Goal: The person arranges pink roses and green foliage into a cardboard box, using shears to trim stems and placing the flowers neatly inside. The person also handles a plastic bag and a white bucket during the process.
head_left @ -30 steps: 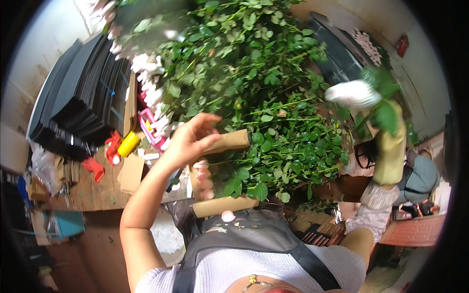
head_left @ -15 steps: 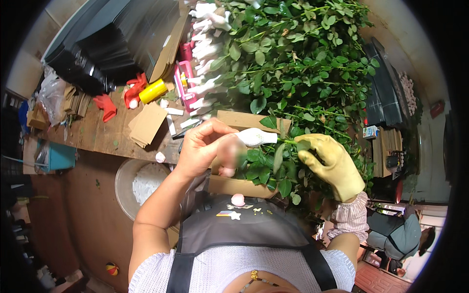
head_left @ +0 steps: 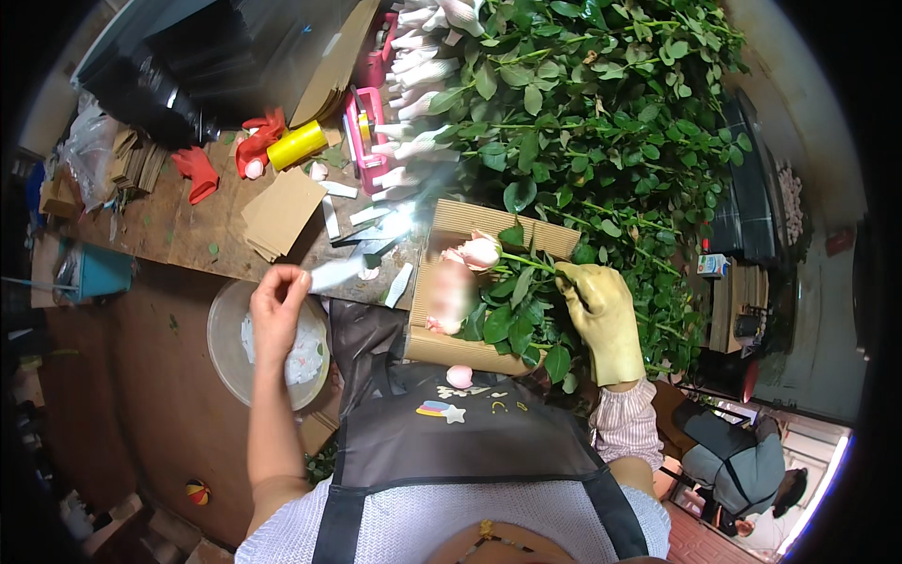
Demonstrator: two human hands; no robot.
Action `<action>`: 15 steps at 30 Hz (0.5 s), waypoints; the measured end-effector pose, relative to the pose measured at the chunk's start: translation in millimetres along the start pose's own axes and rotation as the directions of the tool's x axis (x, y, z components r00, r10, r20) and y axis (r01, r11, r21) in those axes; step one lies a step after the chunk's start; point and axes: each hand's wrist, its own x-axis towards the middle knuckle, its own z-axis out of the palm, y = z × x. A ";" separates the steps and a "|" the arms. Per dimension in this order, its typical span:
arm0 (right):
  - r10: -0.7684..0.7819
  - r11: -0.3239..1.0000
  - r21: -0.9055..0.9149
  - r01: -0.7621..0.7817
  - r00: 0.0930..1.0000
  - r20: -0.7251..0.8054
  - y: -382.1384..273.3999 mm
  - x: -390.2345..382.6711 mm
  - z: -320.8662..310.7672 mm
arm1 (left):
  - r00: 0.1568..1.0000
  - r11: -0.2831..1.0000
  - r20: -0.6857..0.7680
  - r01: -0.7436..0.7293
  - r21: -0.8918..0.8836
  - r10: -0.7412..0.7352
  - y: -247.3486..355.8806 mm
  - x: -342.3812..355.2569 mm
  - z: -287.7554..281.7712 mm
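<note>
My bare left hand (head_left: pixel 278 315) pinches a white mesh flower sleeve (head_left: pixel 334 274) over the table's near edge. In a yellow rubber glove, my right hand (head_left: pixel 601 315) is closed on the green stem of a pale pink rose (head_left: pixel 481 252), whose bloom is now bare. Beneath it, more pink roses (head_left: pixel 445 325), partly smeared, lie with their leaves on a sheet of corrugated cardboard (head_left: pixel 503 224). The cardboard's near edge (head_left: pixel 451 350) curls up by my apron.
Leafy rose stems (head_left: pixel 583 122) are heaped at the back right, their blooms in white sleeves (head_left: pixel 411 108). A clear bin (head_left: pixel 221 352) with white sleeves stands below left. Cardboard pieces (head_left: pixel 282 211), a yellow roll (head_left: pixel 297 145), red gloves (head_left: pixel 195 175) and a pink holder (head_left: pixel 366 141) occupy the table.
My left hand has pulled the white sleeve off the rose and moved left with it, baring the pink bloom. My right hand has shifted slightly left, still on the stem.
</note>
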 end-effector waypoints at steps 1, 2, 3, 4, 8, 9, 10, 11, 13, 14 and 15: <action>0.011 1.000 0.026 -0.012 1.000 0.014 -0.4 -0.4 4.2 | 0.998 0.916 0.051 0.000 0.402 -0.023 -2.8 -5.6 -17.4; 0.028 0.998 0.055 -0.030 0.999 0.029 -1.6 -2.6 9.9 | 0.993 0.674 0.095 -0.024 0.739 -0.069 -3.2 -13.9 -30.9; 0.033 0.999 0.005 -0.033 0.999 0.037 -0.8 -2.4 18.9 | 0.978 0.253 0.201 -0.208 0.945 0.056 -10.5 -26.8 -37.7; 0.057 0.998 0.019 -0.058 0.997 0.053 2.5 -2.7 29.3 | 0.973 0.318 0.217 -0.231 0.920 0.077 -10.0 -27.9 -32.5; 0.066 0.997 -0.041 -0.064 0.997 0.040 11.1 -6.5 62.8 | 0.943 0.833 0.334 -0.198 0.517 0.017 -14.8 -12.6 23.7; 0.069 0.997 -0.036 -0.068 0.996 0.047 11.0 -6.3 61.2 | 0.940 0.919 0.342 -0.138 0.369 0.004 -10.0 -9.7 45.2; 0.070 0.997 -0.032 -0.068 0.996 0.053 11.2 -5.5 58.7 | 0.937 0.975 0.350 -0.074 0.207 -0.003 -5.4 -7.2 66.6; 0.063 0.998 -0.010 -0.063 0.997 0.055 9.8 -4.4 54.0 | 0.925 0.965 0.371 -0.167 0.203 0.082 -11.8 -3.5 82.5; 0.054 0.998 0.037 -0.056 0.996 0.066 2.5 -1.8 40.2 | 0.891 0.952 0.417 -0.265 0.153 0.181 -26.8 1.7 108.6; 0.070 0.997 -0.021 -0.068 0.992 0.104 -4.8 0.4 31.1 | 0.875 0.956 0.441 -0.273 0.108 0.200 -31.6 3.3 119.5; 0.088 0.994 -0.080 -0.077 0.986 0.143 -16.0 4.1 19.7 | 0.887 0.974 0.429 -0.217 0.065 0.169 -42.7 5.3 131.2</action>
